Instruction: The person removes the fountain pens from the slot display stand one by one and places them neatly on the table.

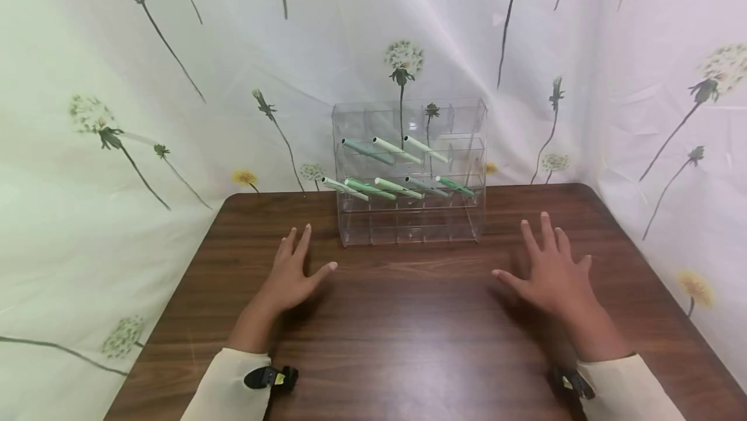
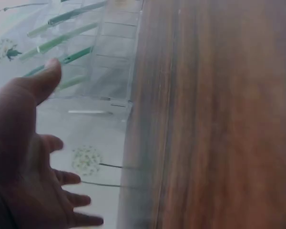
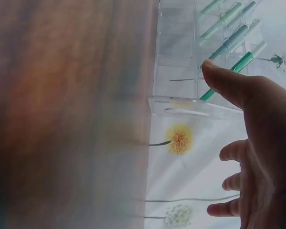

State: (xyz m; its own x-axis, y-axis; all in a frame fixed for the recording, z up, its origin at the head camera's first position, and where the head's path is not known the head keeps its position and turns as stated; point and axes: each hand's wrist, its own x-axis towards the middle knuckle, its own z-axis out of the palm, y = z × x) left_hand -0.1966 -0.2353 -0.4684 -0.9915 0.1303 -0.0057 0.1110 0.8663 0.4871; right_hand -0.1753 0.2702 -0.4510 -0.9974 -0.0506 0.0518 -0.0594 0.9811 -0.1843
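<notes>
A clear plastic tiered pen rack (image 1: 408, 236) stands at the back of the table. Several green and grey-green pens lean in it, with a row of three pens (image 1: 397, 150) above and a longer row of pens (image 1: 399, 189) below; its bottom tier holds none. My left hand (image 1: 292, 281) is over the table left of the rack, fingers spread, holding nothing. On the other side my right hand (image 1: 554, 275) is likewise spread, with nothing in it. Both wrist views show the thumb in front of the rack from that viewpoint. Neither hand touches the rack.
The dark wood-grain table (image 1: 403, 330) reaches back to a white curtain (image 1: 216, 51) printed with dandelions, which also runs along the left and right sides. Each wrist wears a black strap device, such as the left strap (image 1: 271, 377).
</notes>
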